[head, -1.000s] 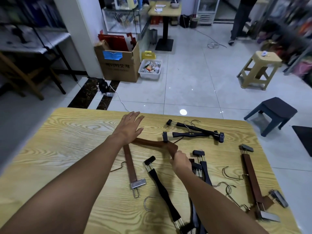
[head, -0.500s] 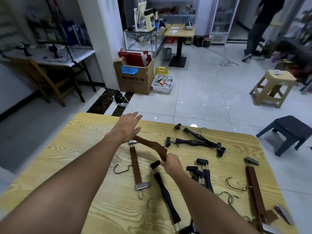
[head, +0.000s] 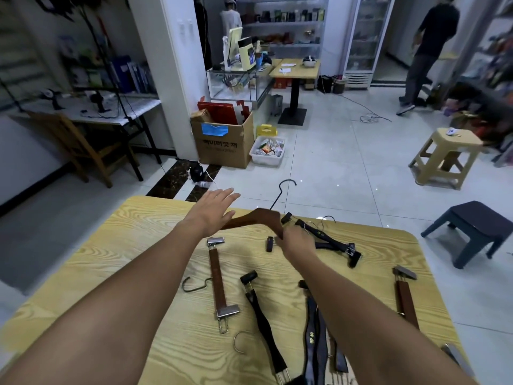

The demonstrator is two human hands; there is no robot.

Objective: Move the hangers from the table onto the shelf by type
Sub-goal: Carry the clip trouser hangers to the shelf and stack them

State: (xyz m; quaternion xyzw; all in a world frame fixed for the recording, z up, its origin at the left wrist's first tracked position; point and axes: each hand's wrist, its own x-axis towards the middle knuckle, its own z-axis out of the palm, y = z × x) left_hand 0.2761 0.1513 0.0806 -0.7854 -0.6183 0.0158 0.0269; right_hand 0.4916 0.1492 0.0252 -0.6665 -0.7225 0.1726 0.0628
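A curved brown wooden hanger [head: 256,218] is raised above the wooden table [head: 116,254], its dark hook pointing up and away. My right hand [head: 298,241] grips its right end. My left hand [head: 213,211] lies with straight fingers over its left end. On the table lie a brown clip hanger [head: 218,279], a black clip hanger [head: 263,318], crossed black clip hangers [head: 324,237], more black ones [head: 315,337] under my right forearm, and another brown clip hanger [head: 406,301] at the right.
Beyond the table stand a cardboard box [head: 223,140], a white bin [head: 268,151], a beige stool [head: 444,157] and a dark stool [head: 472,229]. A desk with a wooden chair [head: 83,145] is at the left. A person [head: 427,51] stands far right by a fridge.
The curved brown hanger has been lifted off the table and swung so its hook points up. The camera has tilted up, showing more of the room.
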